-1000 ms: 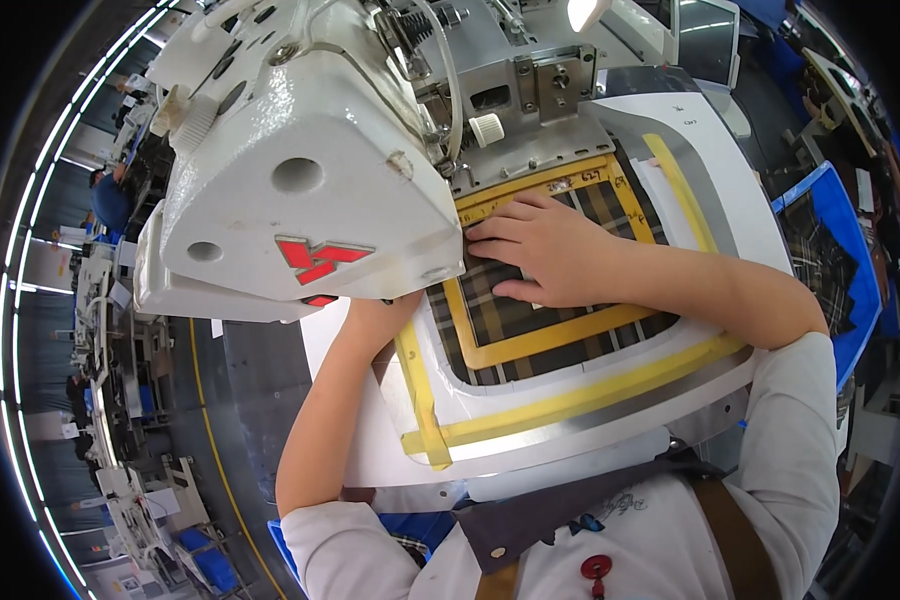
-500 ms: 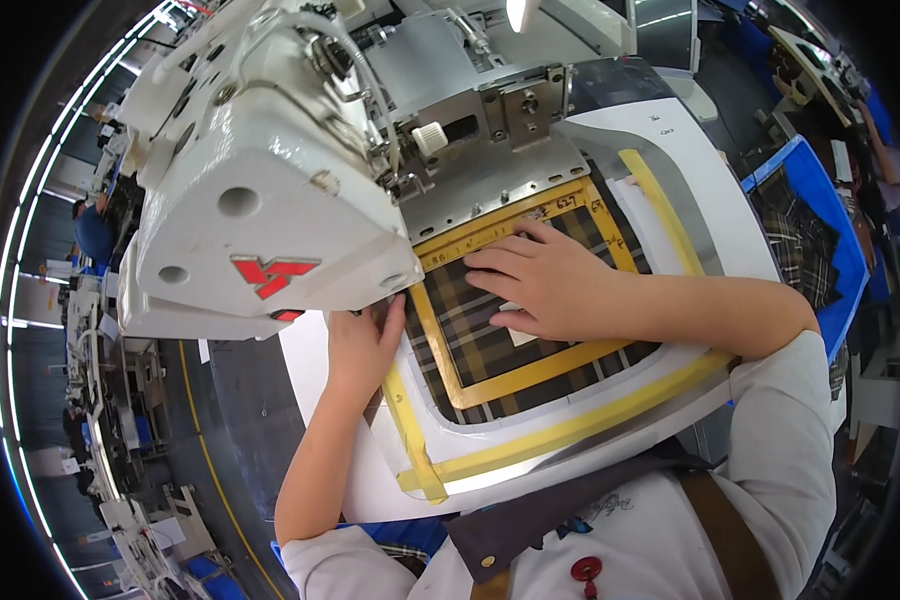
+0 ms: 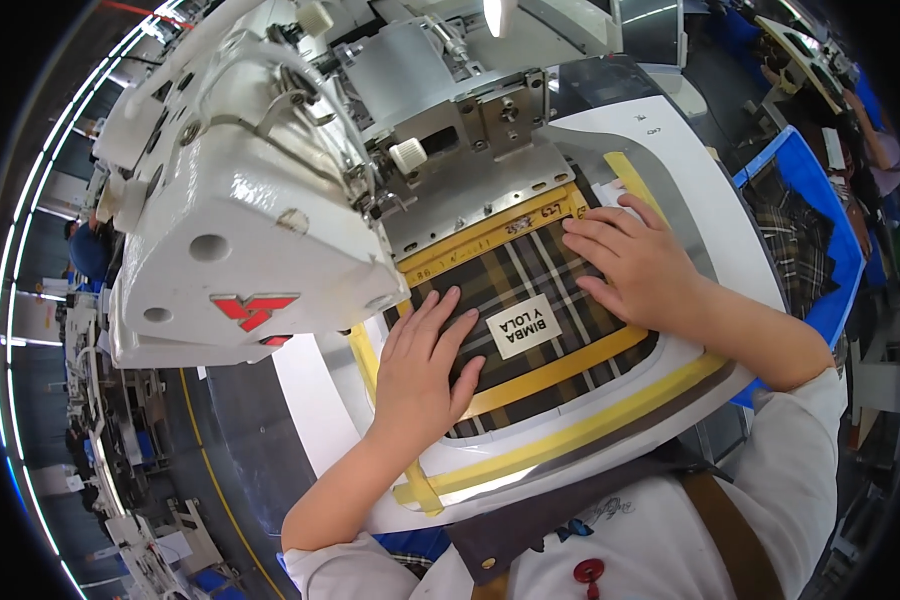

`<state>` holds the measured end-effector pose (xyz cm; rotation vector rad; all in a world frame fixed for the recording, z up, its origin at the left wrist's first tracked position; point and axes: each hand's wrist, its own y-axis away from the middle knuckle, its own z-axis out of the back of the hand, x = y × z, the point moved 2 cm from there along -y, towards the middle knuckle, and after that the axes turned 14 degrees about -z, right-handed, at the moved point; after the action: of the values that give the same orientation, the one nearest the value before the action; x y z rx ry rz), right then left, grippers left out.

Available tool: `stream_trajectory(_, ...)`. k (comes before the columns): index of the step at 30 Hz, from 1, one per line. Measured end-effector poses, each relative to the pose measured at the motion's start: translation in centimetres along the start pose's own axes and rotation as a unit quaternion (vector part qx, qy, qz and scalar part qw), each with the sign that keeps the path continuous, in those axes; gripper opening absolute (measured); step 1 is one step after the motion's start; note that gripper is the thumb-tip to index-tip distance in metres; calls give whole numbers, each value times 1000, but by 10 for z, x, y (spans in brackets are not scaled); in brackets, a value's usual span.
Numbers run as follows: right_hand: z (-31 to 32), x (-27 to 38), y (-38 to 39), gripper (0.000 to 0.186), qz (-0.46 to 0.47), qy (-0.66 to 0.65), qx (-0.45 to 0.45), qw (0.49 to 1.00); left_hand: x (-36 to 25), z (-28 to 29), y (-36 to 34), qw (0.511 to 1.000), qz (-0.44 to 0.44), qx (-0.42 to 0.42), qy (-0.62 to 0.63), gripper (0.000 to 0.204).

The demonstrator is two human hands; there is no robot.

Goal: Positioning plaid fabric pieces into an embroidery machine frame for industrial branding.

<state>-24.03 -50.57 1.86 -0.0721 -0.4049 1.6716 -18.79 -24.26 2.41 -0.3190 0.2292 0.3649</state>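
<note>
A dark plaid cloth lies flat beneath a yellow rectangular frame. On the cloth inside the frame sits a small cream label with dark lettering. My left hand rests on the left side of the frame and the cloth, fingers stretched out and apart. Across the frame, my right hand lies over the right side, its fingertips on the cloth and the frame edge near the upper right corner. Neither hand grips anything. A metal plate of the machine meets the frame's far bar.
The white sewing machine head stands at the upper left, close to my left hand. Yellow tape strips border the white work board. On the right, a blue bin holds more plaid cloth. Other workstations line the far left.
My left hand has come from beside the machine onto the frame and cloth. My right hand has moved right, uncovering the label.
</note>
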Motion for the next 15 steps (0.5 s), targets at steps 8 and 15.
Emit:
stream_trajectory(8, -4, 28, 32, 39, -16, 17, 5, 1000, -14, -8, 36, 1000, -6, -16, 4, 43)
stream_trajectory(15, 27, 17, 0, 38, 3, 4, 1, 1000, -10, 19, 9, 1000, 3, -26, -3, 41)
